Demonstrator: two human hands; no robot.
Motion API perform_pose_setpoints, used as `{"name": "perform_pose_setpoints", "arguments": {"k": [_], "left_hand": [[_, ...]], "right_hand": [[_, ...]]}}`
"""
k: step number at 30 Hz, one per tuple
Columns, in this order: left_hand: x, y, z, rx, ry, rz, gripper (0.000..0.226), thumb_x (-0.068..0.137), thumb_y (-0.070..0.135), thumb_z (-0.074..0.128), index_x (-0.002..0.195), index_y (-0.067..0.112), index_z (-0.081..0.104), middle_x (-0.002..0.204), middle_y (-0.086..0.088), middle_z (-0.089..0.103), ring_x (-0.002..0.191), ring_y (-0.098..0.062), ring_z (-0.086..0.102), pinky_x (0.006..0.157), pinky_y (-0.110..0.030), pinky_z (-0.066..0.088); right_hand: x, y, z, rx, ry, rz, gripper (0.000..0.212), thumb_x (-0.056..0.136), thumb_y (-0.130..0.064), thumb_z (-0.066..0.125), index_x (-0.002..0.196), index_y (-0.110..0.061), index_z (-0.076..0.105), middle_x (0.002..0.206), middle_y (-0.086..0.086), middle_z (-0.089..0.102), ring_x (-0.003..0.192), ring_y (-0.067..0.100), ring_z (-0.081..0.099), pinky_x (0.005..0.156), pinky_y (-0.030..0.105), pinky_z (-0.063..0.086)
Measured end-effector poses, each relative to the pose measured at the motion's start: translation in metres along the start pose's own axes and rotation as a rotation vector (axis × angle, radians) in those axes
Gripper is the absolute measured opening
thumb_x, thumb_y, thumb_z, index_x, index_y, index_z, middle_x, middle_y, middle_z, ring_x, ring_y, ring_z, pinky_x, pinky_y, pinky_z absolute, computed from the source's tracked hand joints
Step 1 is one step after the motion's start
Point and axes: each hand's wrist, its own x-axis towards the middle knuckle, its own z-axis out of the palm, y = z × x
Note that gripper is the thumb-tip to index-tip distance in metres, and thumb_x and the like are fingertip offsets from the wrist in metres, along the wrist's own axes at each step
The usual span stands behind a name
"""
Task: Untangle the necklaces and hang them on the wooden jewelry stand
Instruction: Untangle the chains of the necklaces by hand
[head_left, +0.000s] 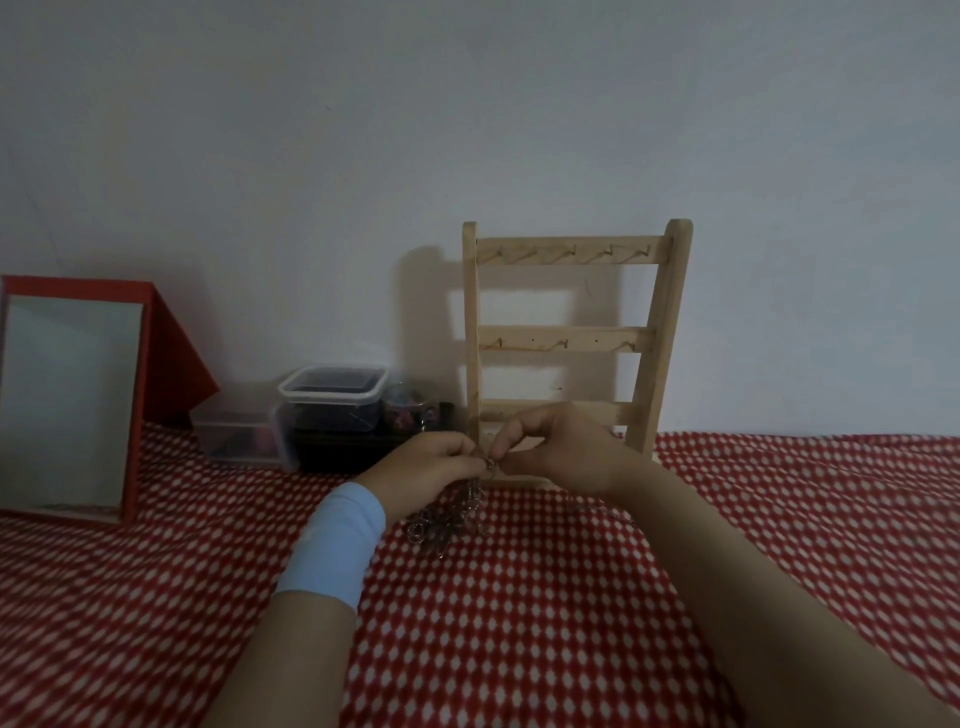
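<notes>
Together both hands (485, 460) pinch the tangled necklaces (452, 514) before the unlabelled wooden jewelry stand (566, 338).

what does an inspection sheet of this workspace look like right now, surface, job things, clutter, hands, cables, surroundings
surface: red cloth with white diamond pattern covers the whole work area.
job's things: tangled pile of dark metal chain necklaces lies on the cloth, one end lifted; pale wooden ladder-shaped jewelry stand stands upright behind the hands, no necklace on its hooks.
clutter: red-framed rectangular mirror propped at far left; clear plastic lidded boxes and a small patterned jar beside the stand.
grippers: left hand, with a light blue wristband, and right hand both pinch the chain at one spot.
cables: nothing seen.
surroundings: plain pale wall; dim light.
</notes>
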Motion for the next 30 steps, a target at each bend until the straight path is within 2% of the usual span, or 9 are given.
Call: {"name": "perform_pose_setpoints", "arguments": {"k": [3,5,11,14,17,20,23,27,30], "left_hand": [[0.0,-0.004,-0.005,0.013,0.007,0.011,0.022,0.095,0.027,0.058,0.093,0.01,0.071,0.097,-0.012,0.072,0.089,-0.019,0.064,0.095,-0.039,0.048],[-0.001,-0.003,-0.007,0.07,-0.006,0.027,0.022,0.096,0.03,0.056,0.093,0.016,0.073,0.097,-0.005,0.074,0.094,-0.016,0.066,0.094,-0.035,0.048],[-0.008,0.003,-0.015,0.135,-0.071,0.041,0.021,0.095,0.037,0.057,0.092,0.03,0.076,0.096,0.014,0.074,0.095,-0.002,0.066,0.089,-0.02,0.047],[-0.009,0.008,-0.021,0.092,-0.081,-0.007,0.023,0.095,0.035,0.057,0.085,0.03,0.078,0.094,0.011,0.074,0.096,-0.008,0.066,0.091,-0.025,0.047],[-0.008,0.011,-0.021,0.142,-0.061,-0.026,0.037,0.097,0.033,0.053,0.066,0.023,0.071,0.067,0.01,0.065,0.072,-0.009,0.059,0.077,-0.025,0.044],[-0.006,0.007,-0.018,0.241,-0.03,0.011,0.034,0.098,0.035,0.052,0.084,0.012,0.073,0.079,0.001,0.07,0.077,-0.012,0.063,0.081,-0.028,0.048],[-0.006,0.005,-0.014,0.258,-0.027,0.029,0.02,0.093,0.036,0.06,0.098,0.026,0.077,0.093,0.012,0.072,0.09,-0.002,0.065,0.086,-0.019,0.048],[-0.006,0.006,-0.013,0.218,0.021,0.06,0.012,0.087,0.032,0.069,0.094,0.028,0.078,0.091,0.017,0.073,0.089,0.002,0.065,0.085,-0.017,0.048],[-0.006,0.006,-0.013,0.274,0.085,0.066,0.015,0.085,0.033,0.071,0.098,0.028,0.077,0.083,0.016,0.069,0.079,0.002,0.064,0.076,-0.014,0.048]], "right_hand": [[-0.003,-0.004,-0.002,0.049,-0.013,-0.024,0.013,0.09,-0.009,0.074,0.091,-0.022,0.078,0.079,-0.019,0.075,0.068,-0.004,0.066,0.069,0.011,0.049],[-0.004,-0.006,0.0,0.014,-0.022,-0.025,0.011,0.083,-0.015,0.083,0.093,-0.018,0.077,0.065,-0.024,0.068,0.051,-0.006,0.057,0.055,0.007,0.043],[-0.002,-0.006,0.003,0.045,0.056,-0.033,0.006,0.089,-0.017,0.077,0.088,-0.016,0.083,0.087,-0.006,0.079,0.074,0.003,0.069,0.072,0.015,0.054],[-0.004,-0.007,0.002,0.19,-0.011,0.091,0.016,0.098,-0.018,0.066,0.092,-0.011,0.079,0.077,-0.001,0.075,0.056,0.009,0.054,0.054,0.018,0.046],[-0.004,-0.008,0.005,0.194,-0.098,0.166,0.022,0.102,-0.021,0.059,0.09,-0.013,0.075,0.059,-0.01,0.064,0.048,0.006,0.049,0.049,0.018,0.04],[-0.003,-0.009,0.005,0.011,-0.042,0.161,0.017,0.097,-0.023,0.067,0.087,-0.014,0.077,0.072,-0.01,0.073,0.063,0.001,0.065,0.059,0.012,0.047],[-0.003,-0.007,0.003,-0.143,-0.076,0.18,0.016,0.093,-0.028,0.069,0.088,-0.016,0.078,0.085,-0.006,0.077,0.078,0.001,0.07,0.069,0.015,0.053],[-0.003,-0.004,0.002,0.086,-0.039,0.234,0.022,0.099,-0.022,0.063,0.092,-0.005,0.076,0.057,-0.011,0.066,0.049,0.001,0.054,0.052,0.017,0.043],[-0.002,-0.003,0.007,0.272,-0.005,0.301,0.026,0.103,-0.025,0.058,0.098,-0.004,0.074,0.061,-0.008,0.066,0.045,0.007,0.046,0.046,0.019,0.037]]}}
